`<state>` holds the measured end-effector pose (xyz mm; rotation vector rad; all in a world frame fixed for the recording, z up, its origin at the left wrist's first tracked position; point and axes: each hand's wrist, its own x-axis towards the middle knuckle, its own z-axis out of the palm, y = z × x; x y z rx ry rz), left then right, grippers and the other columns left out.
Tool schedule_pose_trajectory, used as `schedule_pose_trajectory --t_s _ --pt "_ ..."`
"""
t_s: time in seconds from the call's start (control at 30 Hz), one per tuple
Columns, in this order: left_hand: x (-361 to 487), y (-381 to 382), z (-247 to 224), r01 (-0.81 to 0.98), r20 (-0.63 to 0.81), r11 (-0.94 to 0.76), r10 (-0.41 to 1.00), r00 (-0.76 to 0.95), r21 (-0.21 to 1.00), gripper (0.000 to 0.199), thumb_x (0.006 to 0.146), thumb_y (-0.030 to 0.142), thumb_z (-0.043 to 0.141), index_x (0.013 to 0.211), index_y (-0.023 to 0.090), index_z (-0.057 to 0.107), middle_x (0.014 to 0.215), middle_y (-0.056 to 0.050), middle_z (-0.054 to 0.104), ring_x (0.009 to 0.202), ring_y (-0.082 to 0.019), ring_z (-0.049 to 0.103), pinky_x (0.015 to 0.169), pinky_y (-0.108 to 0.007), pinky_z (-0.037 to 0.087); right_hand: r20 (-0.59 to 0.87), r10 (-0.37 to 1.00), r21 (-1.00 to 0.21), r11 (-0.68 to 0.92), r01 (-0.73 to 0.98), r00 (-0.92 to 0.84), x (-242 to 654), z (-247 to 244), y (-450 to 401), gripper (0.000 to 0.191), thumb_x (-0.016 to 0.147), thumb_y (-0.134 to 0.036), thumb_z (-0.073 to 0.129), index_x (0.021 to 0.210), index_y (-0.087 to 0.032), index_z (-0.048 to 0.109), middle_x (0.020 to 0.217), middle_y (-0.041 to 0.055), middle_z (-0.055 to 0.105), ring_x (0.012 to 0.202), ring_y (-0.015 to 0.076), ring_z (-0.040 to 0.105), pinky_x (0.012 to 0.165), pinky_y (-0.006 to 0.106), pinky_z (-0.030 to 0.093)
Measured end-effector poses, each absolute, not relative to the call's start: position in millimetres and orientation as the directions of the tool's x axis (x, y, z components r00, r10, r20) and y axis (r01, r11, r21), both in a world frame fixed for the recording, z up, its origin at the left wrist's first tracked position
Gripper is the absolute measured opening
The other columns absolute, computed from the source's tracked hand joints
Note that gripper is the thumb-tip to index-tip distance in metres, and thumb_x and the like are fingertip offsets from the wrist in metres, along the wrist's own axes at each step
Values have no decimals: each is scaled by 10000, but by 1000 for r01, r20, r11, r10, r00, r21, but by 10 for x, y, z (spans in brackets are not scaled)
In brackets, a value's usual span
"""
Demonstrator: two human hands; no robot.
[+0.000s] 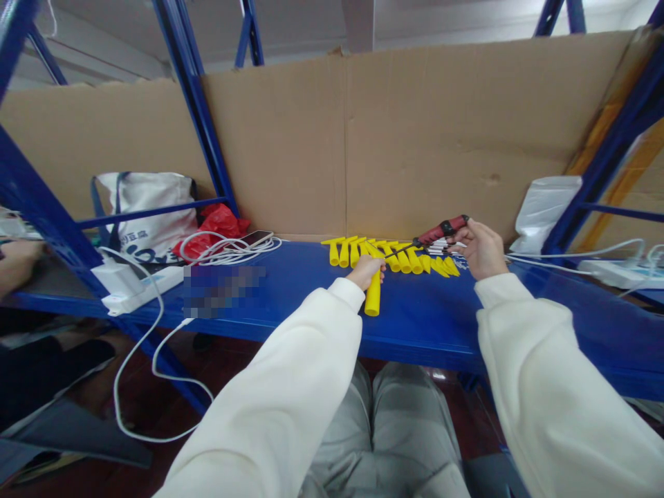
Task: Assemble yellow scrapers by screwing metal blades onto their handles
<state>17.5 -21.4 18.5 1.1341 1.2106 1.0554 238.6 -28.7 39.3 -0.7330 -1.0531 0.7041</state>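
Note:
My left hand (366, 271) is closed around a yellow plastic tube-shaped part (372, 299), its open round end facing me. My right hand (482, 250) pinches the butt of a screwdriver (442, 232) with a dark red and black handle. The thin shaft slants down and left to the part in my left hand; my fingers hide where the tip meets it. Behind my hands, several similar yellow parts (344, 254) lie in a row on the blue shelf (306, 283). Small yellow flat pieces (445, 267) and white sticks (438, 243) lie near my right hand.
On the left are a power strip (148, 287), coiled white cable (233, 250), phone (258, 238), red plastic bag (215, 225) and tote bag (155, 200). A clear bag (544, 207) leans right. Cardboard (415, 138) backs the shelf. Another person's hand (19, 266) shows far left.

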Motion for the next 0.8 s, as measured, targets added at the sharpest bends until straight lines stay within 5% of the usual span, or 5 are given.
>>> schedule_pose_trajectory --t_s 0.4,0.57,0.8 --pt "183 -259 210 36 -128 125 990 67 991 274 830 7 492 637 195 443 465 50 439 389 -72 389 426 -215 325 463 811 -818 547 -180 359 2384 382 -251 335 717 -432 678 646 -249 406 416 -88 374 323 90 347 301 222 330" --pt "184 -283 223 59 -138 134 989 61 989 292 837 6 500 624 196 437 460 52 437 388 -70 386 430 -213 324 463 790 -828 547 -120 402 2370 405 -285 154 703 -366 636 747 -233 571 375 -90 381 291 96 314 289 230 294" --pt "176 -262 212 94 -142 136 988 61 986 247 825 11 507 652 183 469 478 49 444 415 -77 414 460 -219 364 515 766 -822 569 -32 385 2396 374 -267 187 735 -389 636 766 -205 620 399 -68 426 315 105 370 326 237 311"
